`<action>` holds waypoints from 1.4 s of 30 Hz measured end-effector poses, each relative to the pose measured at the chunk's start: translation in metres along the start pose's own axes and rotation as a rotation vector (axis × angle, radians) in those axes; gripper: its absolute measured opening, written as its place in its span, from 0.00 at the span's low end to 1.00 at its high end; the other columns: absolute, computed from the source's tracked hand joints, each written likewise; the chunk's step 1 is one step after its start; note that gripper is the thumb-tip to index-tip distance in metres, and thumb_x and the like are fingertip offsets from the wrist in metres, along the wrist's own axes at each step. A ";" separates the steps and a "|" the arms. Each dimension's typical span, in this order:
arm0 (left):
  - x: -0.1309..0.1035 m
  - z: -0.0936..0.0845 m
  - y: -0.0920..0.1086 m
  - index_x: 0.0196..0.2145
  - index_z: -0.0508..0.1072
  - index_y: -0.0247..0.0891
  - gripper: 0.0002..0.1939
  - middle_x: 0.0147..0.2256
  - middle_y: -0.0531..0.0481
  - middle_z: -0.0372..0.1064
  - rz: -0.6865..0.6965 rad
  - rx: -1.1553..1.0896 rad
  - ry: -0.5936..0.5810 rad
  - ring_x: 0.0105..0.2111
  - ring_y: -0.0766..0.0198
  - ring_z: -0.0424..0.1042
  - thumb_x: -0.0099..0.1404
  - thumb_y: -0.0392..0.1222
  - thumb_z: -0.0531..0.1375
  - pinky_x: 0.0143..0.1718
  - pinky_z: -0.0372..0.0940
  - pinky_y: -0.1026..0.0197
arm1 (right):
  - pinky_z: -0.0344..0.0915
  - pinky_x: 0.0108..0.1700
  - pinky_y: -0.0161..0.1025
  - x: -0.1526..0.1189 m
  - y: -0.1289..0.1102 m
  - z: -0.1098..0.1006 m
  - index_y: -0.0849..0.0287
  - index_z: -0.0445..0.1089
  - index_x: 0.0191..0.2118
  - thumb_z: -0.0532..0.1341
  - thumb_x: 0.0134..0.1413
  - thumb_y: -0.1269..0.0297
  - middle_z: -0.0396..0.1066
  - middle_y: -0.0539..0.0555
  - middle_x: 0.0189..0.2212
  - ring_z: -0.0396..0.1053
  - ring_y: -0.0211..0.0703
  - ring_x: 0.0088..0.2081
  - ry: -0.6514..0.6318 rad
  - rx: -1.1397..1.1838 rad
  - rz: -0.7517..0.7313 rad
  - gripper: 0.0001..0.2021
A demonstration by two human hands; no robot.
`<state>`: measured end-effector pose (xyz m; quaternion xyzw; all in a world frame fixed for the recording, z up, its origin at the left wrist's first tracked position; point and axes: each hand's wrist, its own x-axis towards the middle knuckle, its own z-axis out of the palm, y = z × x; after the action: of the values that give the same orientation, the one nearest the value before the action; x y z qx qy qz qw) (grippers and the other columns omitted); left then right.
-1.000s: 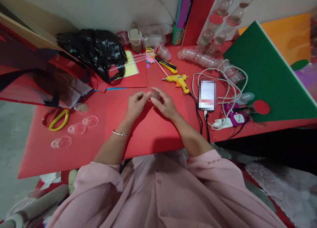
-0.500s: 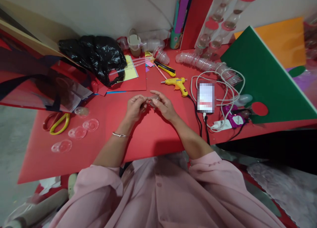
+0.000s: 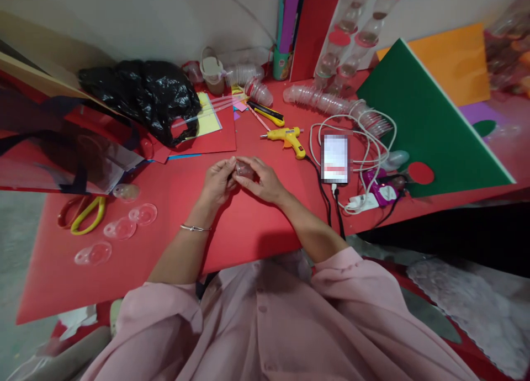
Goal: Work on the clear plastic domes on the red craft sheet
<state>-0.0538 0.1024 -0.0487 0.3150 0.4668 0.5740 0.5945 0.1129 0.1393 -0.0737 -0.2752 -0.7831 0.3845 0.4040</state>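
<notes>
Between my hands, over the front middle of the red table, is a small clear plastic dome-shaped piece (image 3: 245, 170). My left hand (image 3: 217, 182) pinches its left side with thumb and fingertips. The fingers of my right hand (image 3: 264, 182) curl over the top and right side, with the thumb along the near side. My fingers cover part of the piece, so its full shape is hidden. To the left lie several clear plastic dome lids (image 3: 143, 214) and a rounded clear piece with something brownish inside (image 3: 126, 191).
Yellow-handled scissors (image 3: 88, 215) lie at the left. Beyond my hands are a yellow glue gun (image 3: 285, 139), a utility knife (image 3: 267, 114) and a black plastic bag (image 3: 144, 99). A phone (image 3: 335, 159) with cables, stacked clear cups (image 3: 331, 102) and a green board (image 3: 430, 127) stand right.
My right hand has closed further around the clear plastic piece, and the piece has turned between my fingers. The whole view has shifted slightly, so the table's things appear further left.
</notes>
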 end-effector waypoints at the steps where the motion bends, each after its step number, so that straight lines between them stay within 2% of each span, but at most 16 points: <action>1: 0.000 0.000 0.000 0.24 0.71 0.39 0.28 0.15 0.60 0.57 0.010 -0.004 -0.002 0.12 0.76 0.49 0.56 0.64 0.77 0.14 0.46 0.66 | 0.72 0.65 0.54 0.000 0.000 0.000 0.51 0.69 0.68 0.61 0.72 0.45 0.76 0.60 0.60 0.75 0.52 0.60 0.002 -0.010 -0.006 0.26; 4: -0.001 0.002 0.001 0.24 0.74 0.39 0.26 0.17 0.57 0.64 0.057 0.016 0.037 0.13 0.76 0.52 0.57 0.62 0.77 0.14 0.47 0.67 | 0.69 0.68 0.58 -0.001 -0.007 -0.003 0.54 0.67 0.70 0.60 0.72 0.45 0.73 0.63 0.64 0.72 0.56 0.64 0.046 -0.115 0.039 0.29; 8: -0.008 0.008 0.001 0.20 0.71 0.39 0.28 0.16 0.57 0.61 0.081 0.036 0.060 0.15 0.72 0.58 0.60 0.61 0.75 0.17 0.57 0.65 | 0.69 0.68 0.64 -0.019 -0.037 -0.027 0.56 0.64 0.73 0.64 0.70 0.45 0.66 0.68 0.70 0.69 0.67 0.68 0.220 -0.329 0.189 0.34; 11: -0.011 0.010 0.001 0.20 0.70 0.39 0.28 0.17 0.56 0.61 0.102 0.062 0.077 0.17 0.71 0.61 0.62 0.62 0.74 0.20 0.60 0.64 | 0.70 0.65 0.66 -0.042 -0.061 -0.057 0.58 0.67 0.70 0.65 0.68 0.46 0.70 0.70 0.66 0.73 0.72 0.63 0.337 -0.442 0.296 0.32; 14: -0.011 0.009 0.002 0.19 0.71 0.38 0.29 0.18 0.54 0.63 0.120 0.148 0.070 0.16 0.73 0.58 0.61 0.62 0.75 0.18 0.53 0.65 | 0.71 0.62 0.69 -0.053 -0.071 -0.074 0.62 0.71 0.66 0.63 0.70 0.48 0.77 0.72 0.58 0.78 0.72 0.56 0.374 -0.549 0.490 0.28; 16: -0.011 0.007 0.001 0.19 0.72 0.38 0.29 0.18 0.53 0.65 0.127 0.175 0.041 0.16 0.72 0.59 0.61 0.63 0.75 0.18 0.54 0.65 | 0.72 0.61 0.66 -0.047 -0.071 -0.069 0.61 0.72 0.66 0.63 0.71 0.49 0.78 0.71 0.55 0.79 0.68 0.54 0.295 -0.538 0.531 0.27; 20: -0.010 0.002 -0.002 0.22 0.78 0.38 0.27 0.21 0.51 0.70 0.188 0.206 0.040 0.21 0.69 0.66 0.58 0.64 0.76 0.24 0.61 0.64 | 0.72 0.63 0.56 -0.011 -0.062 -0.037 0.50 0.64 0.74 0.69 0.67 0.48 0.73 0.62 0.65 0.75 0.58 0.61 0.000 -0.389 0.331 0.35; 22: -0.009 -0.002 -0.002 0.24 0.80 0.37 0.26 0.22 0.51 0.71 0.220 0.232 0.053 0.22 0.69 0.65 0.57 0.64 0.76 0.24 0.60 0.65 | 0.72 0.61 0.53 0.006 -0.053 -0.025 0.50 0.62 0.75 0.70 0.66 0.50 0.77 0.60 0.61 0.76 0.55 0.59 -0.123 -0.320 0.268 0.37; 25: -0.006 -0.008 -0.003 0.24 0.79 0.37 0.27 0.21 0.52 0.69 0.236 0.231 0.070 0.21 0.70 0.63 0.57 0.65 0.76 0.23 0.57 0.65 | 0.71 0.60 0.51 0.018 -0.034 -0.016 0.51 0.70 0.70 0.69 0.68 0.52 0.82 0.57 0.53 0.78 0.51 0.53 -0.213 -0.208 0.200 0.29; 28: -0.002 -0.011 -0.003 0.22 0.76 0.36 0.28 0.20 0.53 0.67 0.214 0.186 0.081 0.20 0.71 0.61 0.56 0.64 0.76 0.22 0.56 0.65 | 0.70 0.62 0.52 0.014 -0.014 -0.009 0.49 0.74 0.66 0.70 0.67 0.53 0.80 0.56 0.56 0.77 0.51 0.56 -0.130 -0.093 0.121 0.25; 31: 0.000 -0.009 -0.001 0.23 0.76 0.37 0.27 0.19 0.54 0.63 0.180 0.135 0.076 0.19 0.72 0.57 0.56 0.64 0.77 0.20 0.51 0.65 | 0.72 0.60 0.52 0.007 -0.003 -0.003 0.50 0.74 0.65 0.69 0.66 0.51 0.79 0.57 0.54 0.76 0.51 0.54 -0.029 -0.074 0.052 0.25; 34: 0.000 -0.006 0.002 0.23 0.76 0.37 0.26 0.17 0.56 0.59 0.160 0.136 0.066 0.17 0.73 0.52 0.57 0.62 0.75 0.20 0.46 0.64 | 0.74 0.56 0.52 0.006 -0.003 0.000 0.49 0.74 0.63 0.69 0.66 0.52 0.77 0.57 0.50 0.75 0.51 0.51 0.041 -0.126 0.027 0.23; 38: -0.002 -0.007 0.004 0.22 0.76 0.38 0.22 0.17 0.55 0.59 0.152 0.164 0.050 0.17 0.71 0.53 0.59 0.58 0.73 0.20 0.46 0.63 | 0.74 0.56 0.52 0.006 -0.006 0.004 0.51 0.73 0.61 0.67 0.66 0.56 0.75 0.58 0.51 0.74 0.51 0.51 0.084 -0.136 0.008 0.21; 42: -0.003 -0.010 0.004 0.22 0.74 0.38 0.21 0.17 0.56 0.56 0.178 0.212 0.024 0.18 0.71 0.52 0.61 0.55 0.71 0.21 0.46 0.63 | 0.75 0.55 0.53 0.007 -0.005 0.007 0.52 0.72 0.60 0.66 0.65 0.57 0.73 0.58 0.51 0.73 0.51 0.49 0.098 -0.135 -0.001 0.20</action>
<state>-0.0643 0.0979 -0.0484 0.4090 0.5022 0.5757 0.4991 0.1030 0.1388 -0.0696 -0.3199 -0.7868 0.3165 0.4224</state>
